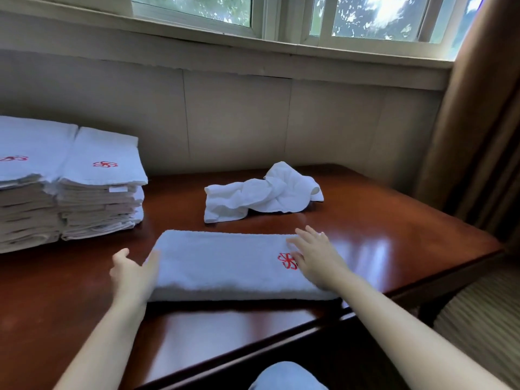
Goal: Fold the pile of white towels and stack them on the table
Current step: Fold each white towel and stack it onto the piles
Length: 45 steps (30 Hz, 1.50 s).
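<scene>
L hand (135, 273) open, fingers against end of folded towel (225, 263); R hand (318, 257) flat on other end. Risk: glossy worktop (394, 220), so towel may slip and next fold skew.

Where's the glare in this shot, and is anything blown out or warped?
In the head view, sky through the white-framed window is blown out at top right; pale glare streaks lie on the glossy reddish-brown wooden table right of the right hand; the wide lens bows the sill and table edge, and the folded white towel with red emblem looks bluish.
</scene>
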### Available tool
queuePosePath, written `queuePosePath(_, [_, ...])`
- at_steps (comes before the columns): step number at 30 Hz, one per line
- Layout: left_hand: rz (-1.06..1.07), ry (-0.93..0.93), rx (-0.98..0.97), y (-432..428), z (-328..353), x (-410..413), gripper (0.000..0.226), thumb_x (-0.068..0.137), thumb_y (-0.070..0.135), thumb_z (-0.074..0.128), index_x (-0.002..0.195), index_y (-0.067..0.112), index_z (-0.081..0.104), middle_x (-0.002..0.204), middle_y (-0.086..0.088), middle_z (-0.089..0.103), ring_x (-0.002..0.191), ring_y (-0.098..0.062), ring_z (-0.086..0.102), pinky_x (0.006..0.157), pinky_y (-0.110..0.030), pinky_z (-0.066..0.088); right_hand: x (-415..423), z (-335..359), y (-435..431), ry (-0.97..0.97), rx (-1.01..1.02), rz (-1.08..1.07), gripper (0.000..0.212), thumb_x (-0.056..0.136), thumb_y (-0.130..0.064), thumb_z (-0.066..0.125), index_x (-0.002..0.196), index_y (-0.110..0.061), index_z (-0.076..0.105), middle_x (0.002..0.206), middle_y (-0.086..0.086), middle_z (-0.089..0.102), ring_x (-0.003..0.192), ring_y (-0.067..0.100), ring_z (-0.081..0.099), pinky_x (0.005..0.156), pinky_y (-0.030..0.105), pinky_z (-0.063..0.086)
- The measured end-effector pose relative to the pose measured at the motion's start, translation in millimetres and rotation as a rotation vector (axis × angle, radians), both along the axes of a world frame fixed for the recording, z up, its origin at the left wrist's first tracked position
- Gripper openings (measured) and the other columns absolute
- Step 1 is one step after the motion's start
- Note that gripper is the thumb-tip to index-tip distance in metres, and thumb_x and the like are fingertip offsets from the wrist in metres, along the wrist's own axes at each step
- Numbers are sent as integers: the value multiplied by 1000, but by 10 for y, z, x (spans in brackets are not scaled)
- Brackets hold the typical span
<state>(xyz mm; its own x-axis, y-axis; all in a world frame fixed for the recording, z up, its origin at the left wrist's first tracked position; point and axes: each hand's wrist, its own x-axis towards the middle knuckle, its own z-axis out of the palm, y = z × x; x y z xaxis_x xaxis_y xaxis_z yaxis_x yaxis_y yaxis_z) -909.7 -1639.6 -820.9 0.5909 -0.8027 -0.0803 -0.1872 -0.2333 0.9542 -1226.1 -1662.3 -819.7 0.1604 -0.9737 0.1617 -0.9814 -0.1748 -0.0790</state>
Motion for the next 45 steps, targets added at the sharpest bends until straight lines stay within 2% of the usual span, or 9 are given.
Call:
queuePosePath(9, [32,322,-137,336,-32,-364,110,68,10,79,145,40,6,139,-14,22,102,-27,48,97,-43,43,162,-39,-80,-16,150,-126,47,101,-32,26,147,-25,29,152,3,32,142,21,24,115,38,14])
queuePosePath(13, [-197,446,-354,112,165,-205,104,75,-18,65,150,32,13,147,-8,25,122,-15,47,100,-30,37,678,131,183,177,175,-219,42,99,-42,24,127,-22,46,122,9,54,114,30,51,84,38,34])
queuePosePath(17, [-265,382,-121,108,177,54,62,83,-10,61,139,6,40,122,-11,54,107,-26,56,85,-33,45,1248,252,327,-144,341,-104,50,95,-53,34,125,-15,47,122,8,59,112,28,55,80,34,39])
queuePosePath(20, [-280,84,78,239,171,301,57,84,4,62,137,15,42,119,-13,59,97,-29,62,77,-33,50,1533,223,351,-386,354,9,53,91,-36,51,138,-19,33,119,5,60,109,25,57,77,29,42])
queuePosePath(24, [-549,97,191,384,228,564,54,89,13,62,135,32,41,112,0,64,79,-12,66,52,-20,50,1776,187,213,-1079,505,-56,61,89,-24,62,141,-20,31,125,5,55,98,19,61,68,22,48])
queuePosePath(29, [-695,236,146,383,218,669,58,91,-1,55,139,27,43,121,-4,64,107,-29,64,93,-42,48,1833,53,68,-1436,529,21,23,97,-19,49,117,-18,60,126,7,59,93,10,62,75,23,50])
queuePosePath(33, [-675,309,107,368,226,701,57,88,-7,50,140,14,46,117,-12,65,101,-26,66,87,-30,52,1883,20,27,-1529,531,16,27,87,-3,53,93,-18,75,110,10,70,95,23,67,81,33,55])
queuePosePath(38, [-735,313,23,431,327,687,62,84,-3,51,142,15,44,91,9,74,86,-10,71,69,-19,54,1843,75,59,-1667,652,66,51,82,4,48,125,-23,56,112,18,66,94,36,66,74,39,52])
queuePosePath(45, [-803,392,-208,359,866,952,58,70,1,55,124,21,55,101,3,74,92,-15,71,69,-22,55,2051,795,35,-1683,459,309,67,78,15,47,123,-34,59,113,14,66,95,32,66,74,38,52])
